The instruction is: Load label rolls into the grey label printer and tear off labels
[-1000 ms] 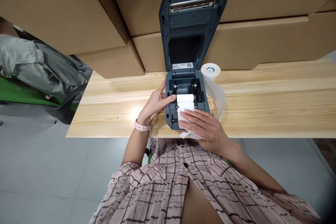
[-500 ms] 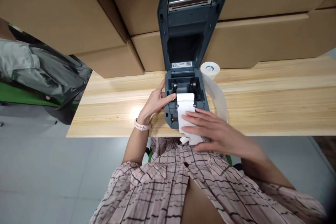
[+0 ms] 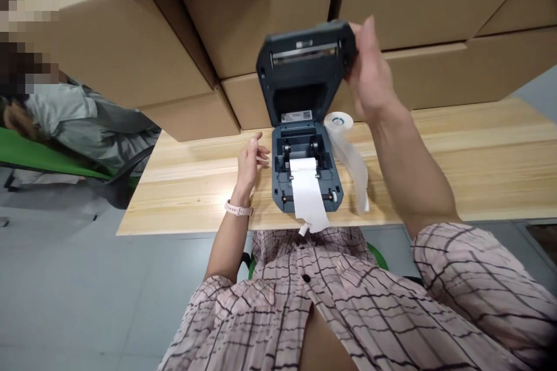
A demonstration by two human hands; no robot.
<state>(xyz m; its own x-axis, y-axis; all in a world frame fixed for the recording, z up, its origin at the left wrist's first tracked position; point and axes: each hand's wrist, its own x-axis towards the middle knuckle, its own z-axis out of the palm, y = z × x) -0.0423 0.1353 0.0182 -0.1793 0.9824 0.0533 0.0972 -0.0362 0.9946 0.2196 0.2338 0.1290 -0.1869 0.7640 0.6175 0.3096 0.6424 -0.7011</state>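
From my remote seat, I see the dark printer (image 3: 278, 177) standing on the table near its front edge, its lid (image 3: 304, 72) tipped lower than half a second ago. My right hand (image 3: 374, 72), then over the paper, is now at the lid's right edge; with its fingertips hidden, I cannot tell whether it grips or only presses. My left hand (image 3: 249, 162) has come off the printer to lie just beside it, fingers loosely apart, holding nothing. The paper strip (image 3: 307, 188) lies untouched over the front roller, its ragged end past the printer's front. I judge that the work has passed from paper to lid.

Around it, cardboard boxes (image 3: 256, 6) wall in the back of the pale wood table (image 3: 435, 168). A seated person in grey (image 3: 73, 110) is at left. A loose roll (image 3: 337, 122) sits just right of the printer, tail unwound; a pale wristband (image 3: 238, 209) circles my left wrist.
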